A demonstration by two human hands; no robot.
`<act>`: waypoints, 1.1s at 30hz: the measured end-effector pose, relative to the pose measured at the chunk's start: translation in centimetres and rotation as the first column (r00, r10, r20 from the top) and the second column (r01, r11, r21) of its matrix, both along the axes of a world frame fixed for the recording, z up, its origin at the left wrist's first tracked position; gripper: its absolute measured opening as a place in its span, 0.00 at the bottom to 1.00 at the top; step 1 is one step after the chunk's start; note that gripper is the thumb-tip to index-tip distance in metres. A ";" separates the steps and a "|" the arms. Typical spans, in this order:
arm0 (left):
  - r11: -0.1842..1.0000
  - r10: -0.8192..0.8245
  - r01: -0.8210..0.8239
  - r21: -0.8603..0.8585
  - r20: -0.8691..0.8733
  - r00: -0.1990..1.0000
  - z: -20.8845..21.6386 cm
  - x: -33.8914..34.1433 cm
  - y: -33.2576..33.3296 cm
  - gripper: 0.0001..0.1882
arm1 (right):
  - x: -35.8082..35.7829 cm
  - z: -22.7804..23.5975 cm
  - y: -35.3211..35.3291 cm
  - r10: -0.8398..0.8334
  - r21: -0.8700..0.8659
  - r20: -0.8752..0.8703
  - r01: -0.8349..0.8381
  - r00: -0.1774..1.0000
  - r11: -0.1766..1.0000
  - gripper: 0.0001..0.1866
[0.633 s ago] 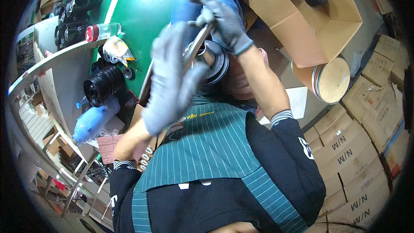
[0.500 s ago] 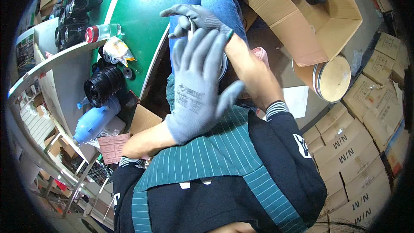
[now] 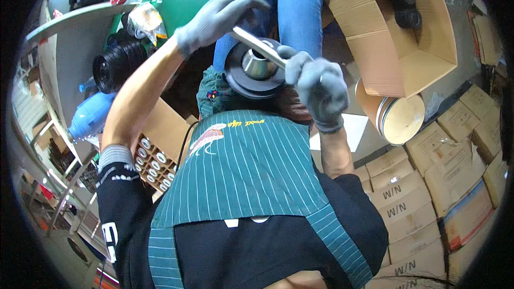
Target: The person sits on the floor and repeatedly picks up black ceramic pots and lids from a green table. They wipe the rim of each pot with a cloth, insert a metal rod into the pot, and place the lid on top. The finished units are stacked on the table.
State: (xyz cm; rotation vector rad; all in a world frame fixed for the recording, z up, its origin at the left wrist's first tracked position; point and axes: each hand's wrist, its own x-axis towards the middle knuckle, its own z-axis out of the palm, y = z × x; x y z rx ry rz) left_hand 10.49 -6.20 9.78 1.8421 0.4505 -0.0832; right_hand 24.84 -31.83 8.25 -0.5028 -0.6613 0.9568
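right hand (image 3: 320, 85) clenched the bar (image 3: 261, 48) just right of the disc (image 3: 254, 86), bar slanted over it, left hand (image 3: 215, 23) arched up-left of it, couldn't tell its grip tbh, hands had uncrossed since earlier

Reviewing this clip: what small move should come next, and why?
Probably bring the left hand down to steady the black round part. The right hand grips one end of the metal bar, which slants over the part's silver centre, while the left hand sits by the bar's other end.
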 end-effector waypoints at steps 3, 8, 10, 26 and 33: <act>0.982 -0.188 0.188 -0.030 0.004 0.982 -2.2 2.1 1.3 0.26 | 1.6 3.2 -0.5 0.108 -0.229 0.267 -0.046 0.958 0.972 0.13; 0.936 -0.188 0.168 -0.310 -0.034 0.982 -2.7 3.4 1.2 0.28 | 3.0 4.9 1.3 0.160 -0.079 0.795 -0.161 0.585 0.984 0.06; 0.895 -0.204 0.151 -0.420 -0.083 0.975 -4.1 5.4 0.9 0.32 | 1.8 6.7 2.3 0.147 -0.037 0.901 -0.265 0.409 0.964 0.07; 0.812 -0.503 0.584 -0.001 0.506 0.701 -5.6 13.9 -3.6 0.19 | -4.9 9.4 12.0 0.538 -0.417 0.824 -0.455 0.176 0.787 0.12; 0.897 -0.075 -0.212 0.387 0.609 0.790 -6.4 9.2 -1.5 0.20 | -0.3 5.1 11.4 0.509 -0.051 -0.160 -0.522 0.846 0.851 0.47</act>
